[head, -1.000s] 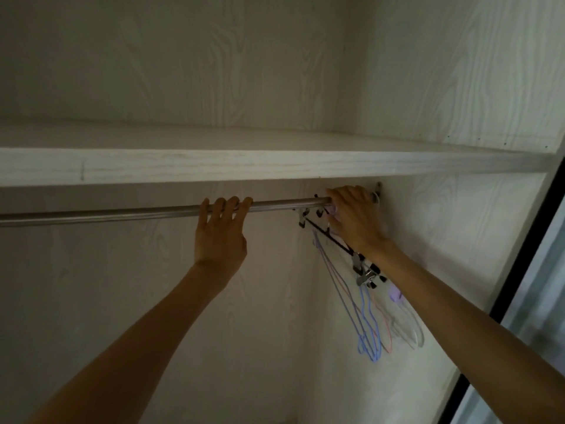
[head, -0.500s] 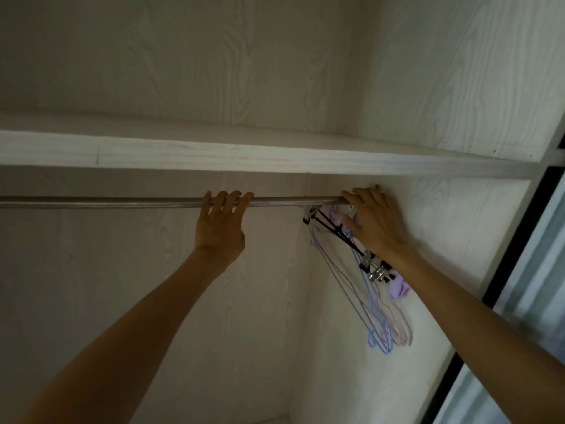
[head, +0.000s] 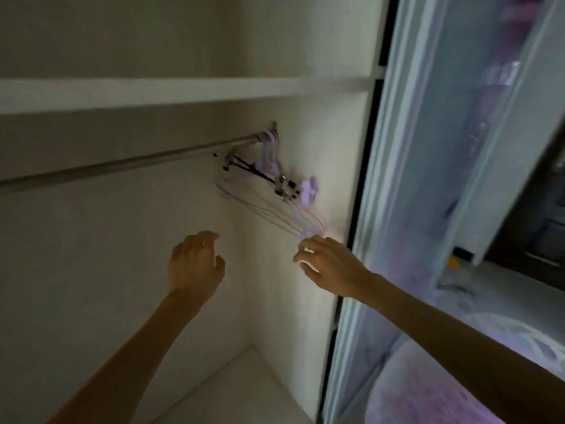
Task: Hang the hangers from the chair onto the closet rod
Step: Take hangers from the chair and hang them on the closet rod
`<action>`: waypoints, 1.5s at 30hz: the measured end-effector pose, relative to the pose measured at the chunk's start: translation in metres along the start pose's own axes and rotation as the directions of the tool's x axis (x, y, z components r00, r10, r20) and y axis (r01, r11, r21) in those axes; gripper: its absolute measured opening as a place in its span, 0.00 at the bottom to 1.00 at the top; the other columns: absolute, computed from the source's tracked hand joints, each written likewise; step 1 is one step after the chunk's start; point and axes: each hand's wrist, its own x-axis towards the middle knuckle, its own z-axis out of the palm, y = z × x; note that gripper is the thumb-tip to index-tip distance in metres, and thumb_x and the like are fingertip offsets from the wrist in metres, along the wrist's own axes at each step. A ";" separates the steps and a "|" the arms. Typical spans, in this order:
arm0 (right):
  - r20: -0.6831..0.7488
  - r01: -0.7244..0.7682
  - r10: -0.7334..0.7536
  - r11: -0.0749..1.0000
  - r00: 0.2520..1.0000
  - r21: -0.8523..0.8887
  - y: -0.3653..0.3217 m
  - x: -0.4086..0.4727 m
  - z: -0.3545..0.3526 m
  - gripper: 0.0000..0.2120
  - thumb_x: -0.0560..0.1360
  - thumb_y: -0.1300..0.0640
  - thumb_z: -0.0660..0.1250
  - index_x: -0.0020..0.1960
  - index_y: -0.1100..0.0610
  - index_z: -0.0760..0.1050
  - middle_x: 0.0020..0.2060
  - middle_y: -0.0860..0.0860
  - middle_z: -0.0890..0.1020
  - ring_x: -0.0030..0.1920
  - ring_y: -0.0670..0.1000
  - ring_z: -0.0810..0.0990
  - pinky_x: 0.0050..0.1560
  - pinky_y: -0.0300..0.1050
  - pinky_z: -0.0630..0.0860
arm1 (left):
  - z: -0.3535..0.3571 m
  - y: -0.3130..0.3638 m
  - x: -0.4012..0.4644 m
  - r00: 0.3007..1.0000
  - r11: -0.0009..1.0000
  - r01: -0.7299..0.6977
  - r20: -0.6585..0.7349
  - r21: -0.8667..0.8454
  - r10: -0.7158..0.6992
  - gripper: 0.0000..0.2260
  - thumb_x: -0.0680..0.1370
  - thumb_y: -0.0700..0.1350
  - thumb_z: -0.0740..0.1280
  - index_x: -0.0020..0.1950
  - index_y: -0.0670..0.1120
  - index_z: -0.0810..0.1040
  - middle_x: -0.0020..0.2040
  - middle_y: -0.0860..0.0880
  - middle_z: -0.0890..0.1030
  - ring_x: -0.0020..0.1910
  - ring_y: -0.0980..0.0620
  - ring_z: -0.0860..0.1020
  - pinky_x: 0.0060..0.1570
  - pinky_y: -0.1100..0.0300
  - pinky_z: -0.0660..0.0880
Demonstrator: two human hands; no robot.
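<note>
A metal closet rod (head: 128,165) runs under a white shelf (head: 183,93) to the closet's right wall. A bunch of thin hangers (head: 275,194), lilac, blue and black with metal clips, hangs from the rod's right end and leans against that wall. My left hand (head: 195,264) is below the rod, fingers loosely curled, holding nothing. My right hand (head: 327,264) is just under the lowest tips of the hangers, fingers relaxed; whether it touches them is unclear in the blur.
The closet's right side wall (head: 321,166) stands close behind the hangers. A pale sliding door frame (head: 394,185) rises to the right of it. The closet floor (head: 244,390) shows at the bottom.
Both hands came off the rod and dropped lower. The view swung right and down, bringing the door frame into sight. The hangers stay on the rod's right end.
</note>
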 end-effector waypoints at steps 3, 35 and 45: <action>0.297 -0.329 0.289 0.939 0.910 0.096 -0.024 -0.086 0.006 0.11 0.78 0.54 0.57 0.54 0.50 0.78 0.49 0.49 0.81 0.49 0.52 0.79 0.48 0.45 0.75 | 0.029 0.046 -0.045 0.957 0.991 0.028 0.291 -0.127 0.010 0.13 0.76 0.46 0.63 0.60 0.52 0.76 0.57 0.51 0.81 0.53 0.47 0.80 0.52 0.56 0.75; 0.698 -0.998 0.714 -0.019 -0.057 -0.062 0.059 -0.620 0.231 0.23 0.74 0.56 0.65 0.68 0.58 0.68 0.62 0.57 0.74 0.64 0.58 0.72 0.63 0.49 0.69 | 0.397 0.362 -0.334 0.629 0.972 -0.003 0.755 -0.236 0.185 0.21 0.70 0.41 0.70 0.62 0.39 0.76 0.63 0.37 0.76 0.61 0.36 0.74 0.59 0.46 0.72; 0.336 -0.955 0.926 -0.071 -0.171 -0.289 0.112 -0.658 0.279 0.23 0.72 0.49 0.67 0.58 0.65 0.74 0.53 0.64 0.76 0.55 0.65 0.74 0.53 0.56 0.71 | 0.474 0.394 -0.355 0.507 0.837 -0.385 0.668 -0.389 0.544 0.16 0.73 0.49 0.59 0.51 0.43 0.82 0.35 0.47 0.81 0.31 0.46 0.80 0.34 0.55 0.77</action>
